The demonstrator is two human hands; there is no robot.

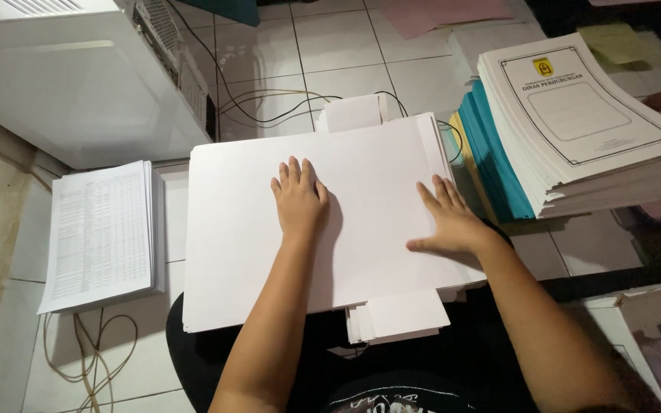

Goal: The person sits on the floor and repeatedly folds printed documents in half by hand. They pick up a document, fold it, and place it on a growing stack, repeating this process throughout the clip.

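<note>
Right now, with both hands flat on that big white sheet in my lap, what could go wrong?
The large white sheet rests on a narrower paper stack and overhangs it, so pressure from the left hand or right hand might tip or crease it. The tall pile of bordered white covers leans over the teal folders and could slide.

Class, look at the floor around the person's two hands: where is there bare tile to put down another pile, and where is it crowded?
Bare tiles lie beyond the white sheet, between the white machine and the bordered cover stack, though black cables cross them. A tile below that stack is free. Crowded: left hand and right hand press the sheet; printed stack fills the left.
</note>
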